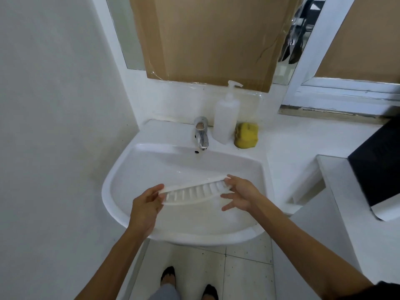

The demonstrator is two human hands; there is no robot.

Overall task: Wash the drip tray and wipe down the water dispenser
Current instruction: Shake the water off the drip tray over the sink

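A white slotted drip tray (195,191) hangs tilted over the white sink (121,169), its grille facing me. My left hand (146,206) pinches the tray's left end between thumb and fingers. My right hand (239,192) holds the right end, thumb on the top edge, with the other fingers spread loosely below it. A chrome tap (201,133) stands at the back of the basin; no water runs from it. A black and white water dispenser (378,169) stands on a ledge at the right edge.
A white pump bottle (226,118) and a yellow sponge (246,135) sit on the sink's back rim, right of the tap. Cardboard (207,40) covers the mirror above. A white wall closes the left side. Tiled floor and my shoes (188,282) show below.
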